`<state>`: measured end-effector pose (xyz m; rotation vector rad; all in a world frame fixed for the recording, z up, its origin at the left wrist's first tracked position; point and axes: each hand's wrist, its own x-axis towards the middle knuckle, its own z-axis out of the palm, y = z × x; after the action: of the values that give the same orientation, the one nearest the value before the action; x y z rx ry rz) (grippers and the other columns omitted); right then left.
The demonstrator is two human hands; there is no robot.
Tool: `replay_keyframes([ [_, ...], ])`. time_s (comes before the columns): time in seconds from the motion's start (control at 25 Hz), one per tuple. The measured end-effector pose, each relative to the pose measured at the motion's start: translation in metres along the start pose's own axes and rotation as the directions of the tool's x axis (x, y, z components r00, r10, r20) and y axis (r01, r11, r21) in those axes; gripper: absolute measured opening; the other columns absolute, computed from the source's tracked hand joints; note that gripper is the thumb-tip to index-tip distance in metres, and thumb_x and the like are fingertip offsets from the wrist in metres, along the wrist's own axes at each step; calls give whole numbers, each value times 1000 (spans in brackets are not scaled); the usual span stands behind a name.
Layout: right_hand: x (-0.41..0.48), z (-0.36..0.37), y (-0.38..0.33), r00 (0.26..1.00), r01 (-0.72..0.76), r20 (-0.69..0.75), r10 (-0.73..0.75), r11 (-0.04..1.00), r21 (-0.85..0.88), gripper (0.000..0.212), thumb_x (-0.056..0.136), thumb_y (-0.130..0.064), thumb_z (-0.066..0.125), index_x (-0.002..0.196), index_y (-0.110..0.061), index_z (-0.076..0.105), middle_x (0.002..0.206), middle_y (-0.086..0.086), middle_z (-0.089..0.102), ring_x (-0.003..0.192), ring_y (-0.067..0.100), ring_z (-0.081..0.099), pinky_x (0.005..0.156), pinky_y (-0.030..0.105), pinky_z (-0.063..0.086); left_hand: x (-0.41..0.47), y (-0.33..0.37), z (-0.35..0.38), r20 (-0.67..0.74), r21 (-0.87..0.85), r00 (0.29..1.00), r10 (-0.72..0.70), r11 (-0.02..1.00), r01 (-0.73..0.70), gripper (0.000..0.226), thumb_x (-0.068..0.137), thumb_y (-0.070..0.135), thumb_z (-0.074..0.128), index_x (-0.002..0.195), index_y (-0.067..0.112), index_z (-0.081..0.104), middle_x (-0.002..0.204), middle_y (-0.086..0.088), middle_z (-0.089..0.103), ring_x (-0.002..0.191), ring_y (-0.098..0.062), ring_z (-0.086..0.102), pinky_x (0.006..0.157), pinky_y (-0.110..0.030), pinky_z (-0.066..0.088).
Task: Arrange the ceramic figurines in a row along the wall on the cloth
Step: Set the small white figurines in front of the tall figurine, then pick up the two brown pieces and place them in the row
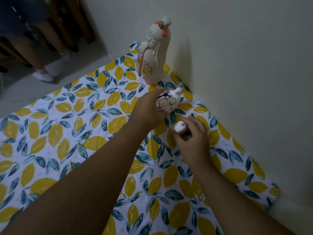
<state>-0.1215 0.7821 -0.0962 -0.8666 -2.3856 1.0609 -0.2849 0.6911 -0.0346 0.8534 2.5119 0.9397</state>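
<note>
Legs (pixel 42 53) of another person in white socks stand at the far left, on bare floor beyond the lemon-print cloth (pixel 67 133). Stretched forward from the lower left, the left hand (pixel 149 107) reaches out nearly straight, wrist slightly bent, its fingers closed around a small white figurine with purple and red markings (pixel 169 102), held just above or on the cloth close to the wall (pixel 237 65). Behind it a tall white figurine with painted flowers (pixel 154 53) stands upright against the wall. Right of these, the right hand (pixel 193 138) comes in from the lower right, palm down, fingers curled on a smaller white figurine (pixel 179 127) resting low on the cloth, just beside the first.
</note>
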Motion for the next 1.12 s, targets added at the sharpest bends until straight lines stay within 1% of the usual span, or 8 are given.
replay_keyframes([
  [0.12, -5, -10, -11, 997, 81, 15, -80, 992, -92, 59, 83, -34, 78, 137, -15, 59, 144, 10, 53, 138, 28, 43, 104, 27, 40, -24, 4, -12, -34, -25, 999, -1, 1000, 0, 75, 80, 24, 80, 147, 18, 46, 146, -6, 54, 131, -23, 51, 103, -30, 44],
  [0.24, -20, -15, -32, 987, 163, 36, -159, 968, -193, 65, 86, -47, 72, 139, -13, 57, 147, 8, 54, 144, 29, 39, 113, 44, 40, -75, -3, -30, -107, 44, 994, -2, 999, 6, 61, 90, 32, 72, 144, 17, 49, 149, -5, 51, 138, -24, 43, 111, -43, 40],
  [0.4, -57, -2, -81, 953, 271, 188, -235, 944, -191, 64, 91, -54, 58, 144, -18, 53, 153, 2, 49, 149, 24, 33, 117, 50, 34, -165, -30, -60, -200, 123, 977, -81, 987, 107, 63, 94, 42, 64, 149, 18, 43, 154, -4, 45, 147, -23, 31, 117, -46, 31],
  [0.6, -125, 32, -135, 809, 399, 517, -280, 908, -131, 58, 97, -47, 47, 151, -28, 42, 160, -6, 38, 152, 17, 21, 122, 49, 22, -282, -62, -92, -319, 52, 911, -260, 955, 291, 60, 97, 39, 58, 150, 15, 42, 156, -6, 41, 149, -25, 26, 120, -46, 26],
  [0.76, -171, 55, -159, 649, 446, 715, -259, 891, -83, 64, 94, -33, 50, 155, -34, 31, 165, -9, 26, 154, 15, 13, 123, 47, 19, -349, -94, -99, -303, -9, 871, -387, 915, 403, 63, 96, 32, 56, 153, 19, 35, 161, -2, 31, 152, -21, 16, 121, -47, 21],
  [0.84, -190, 69, -167, 595, 457, 762, -255, 887, -60, 68, 93, -25, 55, 155, -35, 30, 164, -9, 26, 154, 16, 14, 122, 47, 22, -369, -111, -94, -267, 9, 867, -420, 899, 438, 67, 95, 35, 56, 154, 17, 32, 161, -3, 32, 151, -23, 19, 121, -46, 22],
  [0.96, -205, 86, -171, 559, 431, 790, -251, 902, -19, 63, 95, -14, 58, 153, -30, 38, 161, 0, 36, 150, 23, 27, 118, 47, 32, -381, -128, -79, -187, -17, 877, -443, 894, 448, 63, 95, 32, 57, 153, 14, 36, 149, -10, 48, 137, -30, 41, 110, -45, 39],
  [1.12, -210, 97, -173, 640, 332, 728, -245, 943, 25, 49, 95, -1, 60, 140, -21, 57, 137, 11, 59, 125, 30, 54, 102, 43, 49, -375, -141, -70, -202, -60, 877, -437, 899, 434, 51, 94, 17, 66, 142, 11, 52, 128, -12, 60, 114, -31, 56, 94, -43, 48],
])
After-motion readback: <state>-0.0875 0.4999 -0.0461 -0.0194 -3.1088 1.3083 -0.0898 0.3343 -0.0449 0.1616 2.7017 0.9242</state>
